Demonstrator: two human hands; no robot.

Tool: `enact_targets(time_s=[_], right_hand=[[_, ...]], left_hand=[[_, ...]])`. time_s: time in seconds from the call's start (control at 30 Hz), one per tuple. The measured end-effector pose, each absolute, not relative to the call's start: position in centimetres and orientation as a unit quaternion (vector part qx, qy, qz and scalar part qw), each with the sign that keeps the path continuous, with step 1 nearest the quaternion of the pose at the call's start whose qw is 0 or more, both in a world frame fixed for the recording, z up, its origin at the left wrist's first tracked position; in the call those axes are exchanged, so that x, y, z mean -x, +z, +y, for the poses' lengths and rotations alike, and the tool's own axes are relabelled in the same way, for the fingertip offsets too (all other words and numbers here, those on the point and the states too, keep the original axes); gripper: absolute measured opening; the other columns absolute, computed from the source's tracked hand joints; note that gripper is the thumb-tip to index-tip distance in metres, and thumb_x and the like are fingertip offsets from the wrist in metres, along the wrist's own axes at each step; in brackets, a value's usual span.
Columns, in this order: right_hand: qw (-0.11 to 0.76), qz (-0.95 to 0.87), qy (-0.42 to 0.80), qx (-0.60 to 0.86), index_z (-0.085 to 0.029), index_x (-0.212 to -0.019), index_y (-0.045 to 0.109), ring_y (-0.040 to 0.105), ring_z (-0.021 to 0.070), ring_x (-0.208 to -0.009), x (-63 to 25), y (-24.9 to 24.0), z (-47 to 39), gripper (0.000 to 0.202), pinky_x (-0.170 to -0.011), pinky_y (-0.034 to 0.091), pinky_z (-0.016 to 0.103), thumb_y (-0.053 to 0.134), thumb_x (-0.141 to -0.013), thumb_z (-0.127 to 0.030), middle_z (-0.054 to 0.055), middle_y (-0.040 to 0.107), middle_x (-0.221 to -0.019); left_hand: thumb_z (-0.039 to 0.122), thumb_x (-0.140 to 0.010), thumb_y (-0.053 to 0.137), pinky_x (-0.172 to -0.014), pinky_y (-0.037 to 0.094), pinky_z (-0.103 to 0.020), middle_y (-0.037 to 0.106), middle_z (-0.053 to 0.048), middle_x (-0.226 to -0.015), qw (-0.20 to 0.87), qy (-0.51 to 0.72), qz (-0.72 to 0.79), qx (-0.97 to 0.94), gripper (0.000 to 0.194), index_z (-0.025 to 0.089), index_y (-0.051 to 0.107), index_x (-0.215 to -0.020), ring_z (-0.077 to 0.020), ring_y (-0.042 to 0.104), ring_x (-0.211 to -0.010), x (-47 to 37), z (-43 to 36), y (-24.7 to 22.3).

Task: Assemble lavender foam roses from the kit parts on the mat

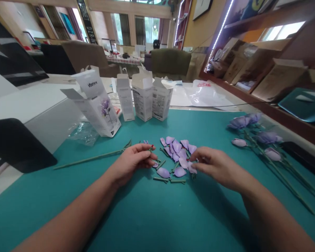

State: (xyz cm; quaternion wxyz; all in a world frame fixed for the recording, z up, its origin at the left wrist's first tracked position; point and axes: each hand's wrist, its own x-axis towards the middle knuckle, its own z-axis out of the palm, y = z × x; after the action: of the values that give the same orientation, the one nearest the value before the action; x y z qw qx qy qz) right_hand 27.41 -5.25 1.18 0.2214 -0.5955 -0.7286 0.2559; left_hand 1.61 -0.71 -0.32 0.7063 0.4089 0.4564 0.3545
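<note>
Purple petal pieces (176, 146) and short green stem pieces (160, 179) lie in a loose pile at the middle of the green mat. My left hand (138, 156), at the pile's left side, pinches a small green piece with a red tip (151, 148) between thumb and fingers. At the right edge of the pile is my right hand (208, 161), its thumb and fingers curled around the petals there; whether it grips one is unclear. Left of my left hand, a long green stem (89, 160) with a leaf lies on the mat.
Assembled purple flowers (269, 137) on long stems lie at the right. Several open white boxes (142, 96) stand along the mat's back edge, with crumpled clear plastic (84, 133) near the leftmost. A dark tablet-like object (21, 145) is at the far left.
</note>
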Motion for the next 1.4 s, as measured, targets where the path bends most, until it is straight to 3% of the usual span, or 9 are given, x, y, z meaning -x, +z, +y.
enact_targets(time_s=[0.13,0.23,0.43,0.57,0.67,0.77,1.03,1.23,1.4], right_hand=[[0.099,-0.756,0.217,0.610,-0.023,-0.087,0.064,0.056,0.0168,-0.073,-27.1,-0.5,-7.1,0.015,-0.063,0.039,0.027,0.062,-0.073,-0.018,0.003,0.064,-0.084],[0.069,-0.739,0.191,0.642,-0.022,-0.086,0.062,0.056,0.0171,-0.071,-26.7,-1.9,-7.8,0.014,-0.060,0.037,0.026,0.063,-0.073,-0.017,0.003,0.065,-0.083],[0.182,-0.751,0.164,0.613,-0.023,-0.077,0.063,0.055,0.0164,-0.060,-26.5,-2.8,-8.0,0.003,-0.055,0.037,0.027,0.060,-0.076,-0.022,0.002,0.066,-0.071],[0.290,-0.712,0.215,0.603,-0.025,-0.083,0.068,0.054,0.0161,-0.057,-24.8,-0.3,-6.9,0.015,-0.053,0.040,0.028,0.063,-0.076,-0.037,0.001,0.066,-0.069],[0.337,-0.708,0.225,0.578,-0.025,-0.085,0.068,0.055,0.0157,-0.058,-22.5,1.5,-5.7,0.017,-0.054,0.041,0.027,0.065,-0.074,-0.038,-0.001,0.066,-0.069],[0.342,-0.722,0.227,0.557,-0.025,-0.086,0.068,0.057,0.0161,-0.061,-20.6,1.5,-4.7,0.015,-0.055,0.042,0.027,0.065,-0.074,-0.033,-0.001,0.066,-0.070],[0.320,-0.775,0.155,0.522,-0.025,-0.093,0.067,0.058,0.0155,-0.060,-19.3,-0.9,-4.4,0.016,-0.055,0.043,0.027,0.061,-0.079,-0.031,0.003,0.069,-0.079],[0.386,-0.728,0.224,0.520,-0.024,-0.097,0.066,0.060,0.0157,-0.063,-19.4,-0.9,-4.8,0.019,-0.056,0.047,0.026,0.062,-0.080,-0.033,0.001,0.067,-0.075],[0.378,-0.768,0.174,0.486,-0.025,-0.101,0.066,0.063,0.0193,-0.075,-19.7,-1.2,-4.8,0.020,-0.067,0.051,0.031,0.055,-0.084,-0.027,0.005,0.069,-0.084]], left_hand=[[0.014,-0.077,0.063,-0.060,0.050,-0.023,0.071,-0.004,-0.073,0.713,0.345,0.443,-0.420,0.021,0.012,0.061,-0.098,-0.0105,0.063,-0.057,-1.6,-0.8,-0.6],[0.016,-0.074,0.066,-0.062,0.051,-0.024,0.071,-0.005,-0.074,0.717,0.346,0.427,-0.428,0.024,0.012,0.061,-0.097,-0.0107,0.063,-0.058,-1.6,-0.9,-0.9],[0.024,-0.070,0.073,-0.062,0.051,-0.025,0.070,-0.004,-0.071,0.726,0.344,0.402,-0.439,0.027,0.012,0.061,-0.091,-0.0101,0.062,-0.055,-1.8,-1.4,-1.1],[0.025,-0.071,0.072,-0.059,0.049,-0.023,0.068,-0.002,-0.064,0.705,0.333,0.402,-0.480,0.023,0.012,0.062,-0.086,-0.0093,0.060,-0.052,-1.8,-1.7,-0.7],[0.028,-0.072,0.072,-0.059,0.048,-0.024,0.068,-0.003,-0.066,0.699,0.335,0.381,-0.503,0.023,0.012,0.062,-0.085,-0.0105,0.061,-0.055,-1.7,-1.9,-0.4],[0.031,-0.071,0.072,-0.064,0.049,-0.027,0.070,-0.005,-0.076,0.705,0.352,0.351,-0.505,0.025,0.013,0.061,-0.084,-0.0142,0.065,-0.065,-1.7,-2.0,-0.4],[0.021,-0.065,0.073,-0.065,0.046,-0.024,0.064,0.001,-0.064,0.660,0.396,0.390,-0.505,0.018,0.014,0.059,-0.075,-0.0107,0.059,-0.061,-2.5,-2.1,-1.3],[0.029,-0.059,0.081,-0.066,0.048,-0.026,0.066,0.000,-0.064,0.703,0.407,0.367,-0.453,0.031,0.014,0.059,-0.076,-0.0125,0.063,-0.062,-2.7,-2.4,-1.1],[0.035,-0.057,0.083,-0.067,0.050,-0.027,0.069,-0.002,-0.067,0.724,0.392,0.366,-0.435,0.037,0.013,0.060,-0.076,-0.0132,0.065,-0.062,-2.9,-2.4,-1.3]])
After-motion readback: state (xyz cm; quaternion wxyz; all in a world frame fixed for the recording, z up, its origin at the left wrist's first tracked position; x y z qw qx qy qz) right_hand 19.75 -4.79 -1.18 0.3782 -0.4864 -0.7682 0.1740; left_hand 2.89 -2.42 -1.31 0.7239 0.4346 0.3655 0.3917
